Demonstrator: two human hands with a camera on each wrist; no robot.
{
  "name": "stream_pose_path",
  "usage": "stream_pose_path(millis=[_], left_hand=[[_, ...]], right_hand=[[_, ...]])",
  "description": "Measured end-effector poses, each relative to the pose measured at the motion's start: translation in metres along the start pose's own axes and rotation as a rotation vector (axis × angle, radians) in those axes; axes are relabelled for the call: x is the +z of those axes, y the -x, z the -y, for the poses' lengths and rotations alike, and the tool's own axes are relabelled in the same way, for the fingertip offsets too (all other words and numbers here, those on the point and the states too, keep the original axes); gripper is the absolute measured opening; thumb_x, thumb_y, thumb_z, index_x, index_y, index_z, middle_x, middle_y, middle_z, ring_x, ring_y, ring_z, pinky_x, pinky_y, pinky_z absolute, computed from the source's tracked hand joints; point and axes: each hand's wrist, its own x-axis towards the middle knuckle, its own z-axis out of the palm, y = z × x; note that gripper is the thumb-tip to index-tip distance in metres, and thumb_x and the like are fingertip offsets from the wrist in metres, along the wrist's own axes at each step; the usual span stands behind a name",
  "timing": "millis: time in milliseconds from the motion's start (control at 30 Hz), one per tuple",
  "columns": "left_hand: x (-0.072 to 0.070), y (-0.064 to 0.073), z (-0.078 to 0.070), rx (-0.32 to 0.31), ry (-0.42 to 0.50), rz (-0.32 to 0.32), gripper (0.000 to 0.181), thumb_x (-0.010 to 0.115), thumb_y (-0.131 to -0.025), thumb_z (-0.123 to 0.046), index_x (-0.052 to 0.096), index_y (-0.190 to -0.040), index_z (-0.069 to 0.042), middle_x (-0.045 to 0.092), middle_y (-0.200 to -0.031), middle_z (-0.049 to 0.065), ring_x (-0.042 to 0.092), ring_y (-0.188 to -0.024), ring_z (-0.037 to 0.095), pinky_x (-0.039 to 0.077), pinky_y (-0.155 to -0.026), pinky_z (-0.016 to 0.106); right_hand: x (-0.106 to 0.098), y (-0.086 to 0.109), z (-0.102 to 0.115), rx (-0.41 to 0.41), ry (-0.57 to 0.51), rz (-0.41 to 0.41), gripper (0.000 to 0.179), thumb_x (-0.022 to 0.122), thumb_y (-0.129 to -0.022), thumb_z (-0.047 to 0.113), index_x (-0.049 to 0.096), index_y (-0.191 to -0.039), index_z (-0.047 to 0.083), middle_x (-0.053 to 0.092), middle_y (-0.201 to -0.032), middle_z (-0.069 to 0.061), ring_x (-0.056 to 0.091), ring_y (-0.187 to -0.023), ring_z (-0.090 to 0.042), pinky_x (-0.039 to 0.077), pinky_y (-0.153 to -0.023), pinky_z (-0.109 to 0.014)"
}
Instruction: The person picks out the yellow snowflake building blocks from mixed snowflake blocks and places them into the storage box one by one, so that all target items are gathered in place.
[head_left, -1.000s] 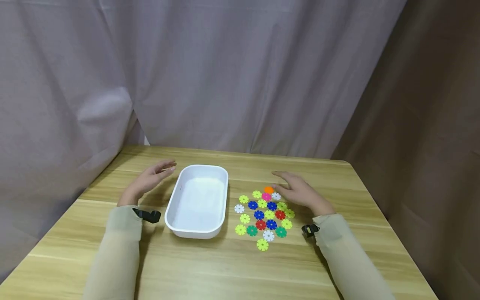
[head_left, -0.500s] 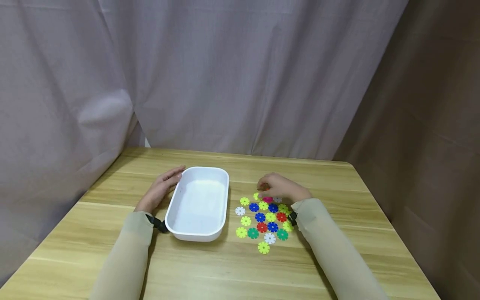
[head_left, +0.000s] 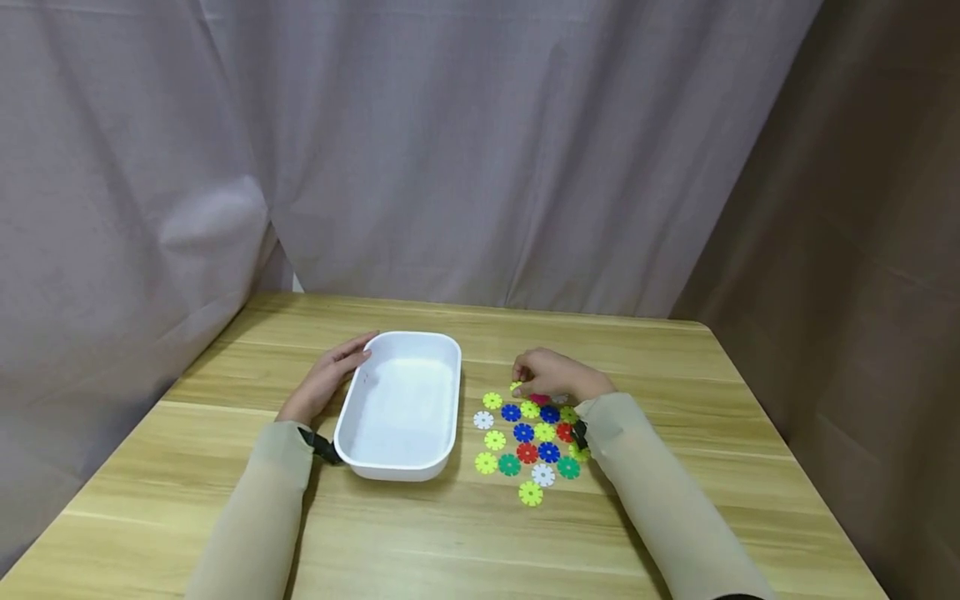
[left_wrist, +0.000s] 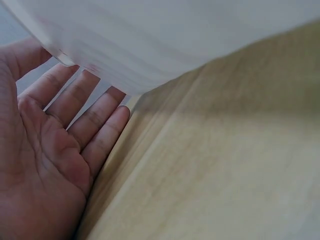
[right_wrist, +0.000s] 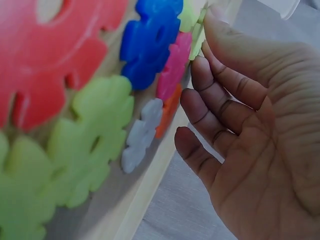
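A white rectangular tray stands on the table. My left hand rests against its left side, fingers nearly straight along the far left corner; in the left wrist view that hand has its fingertips at the tray's wall. My right hand reaches over the far end of a group of notched plastic discs. Its thumb and forefinger pinch a yellow-green disc, seen nearly edge-on. The other fingers of this right hand are loosely bent. An orange disc and a pink disc lie beside them.
Several discs, such as a green disc, a white disc and a yellow-green disc, lie flat right of the tray. Grey curtains hang behind the wooden table.
My left hand has moved right onto the tray's side. The right hand has moved left and down to the far discs, its fingers closing on a yellow-green one.
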Motion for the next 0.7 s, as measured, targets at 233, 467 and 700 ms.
stream_pose_path(millis=[233,467,700], left_hand=[[0.0013,0.0017,-0.0012,-0.029,0.028,0.006,0.053,0.062,-0.100,-0.036,0.050,-0.150,-0.025,0.051,-0.150,0.005,0.056,-0.128,0.027,0.054,-0.093,0.036],[0.0032,0.0041,-0.0013,-0.057,0.046,-0.006,0.052,0.063,-0.099,-0.037,0.052,-0.149,-0.028,0.052,-0.149,0.004,0.058,-0.126,0.026,0.055,-0.092,0.038],[0.0032,-0.0001,-0.0026,-0.029,0.019,-0.001,0.053,0.061,-0.100,-0.037,0.050,-0.150,-0.027,0.047,-0.153,0.003,0.054,-0.129,0.023,0.053,-0.095,0.034]], right_hand=[[0.0004,-0.0018,-0.0007,-0.019,-0.014,-0.009,0.016,0.075,-0.092,0.023,0.067,-0.098,0.011,0.062,-0.092,0.001,0.054,-0.083,-0.016,0.050,-0.079,-0.033],[0.0006,-0.0006,-0.0008,0.010,-0.051,-0.001,0.021,0.078,-0.090,0.024,0.066,-0.099,0.010,0.062,-0.094,0.000,0.054,-0.085,-0.016,0.050,-0.079,-0.033],[-0.0045,-0.0014,0.0019,0.052,-0.077,-0.028,0.020,0.078,-0.089,0.021,0.064,-0.099,0.011,0.062,-0.093,0.000,0.054,-0.084,-0.017,0.050,-0.078,-0.034]])
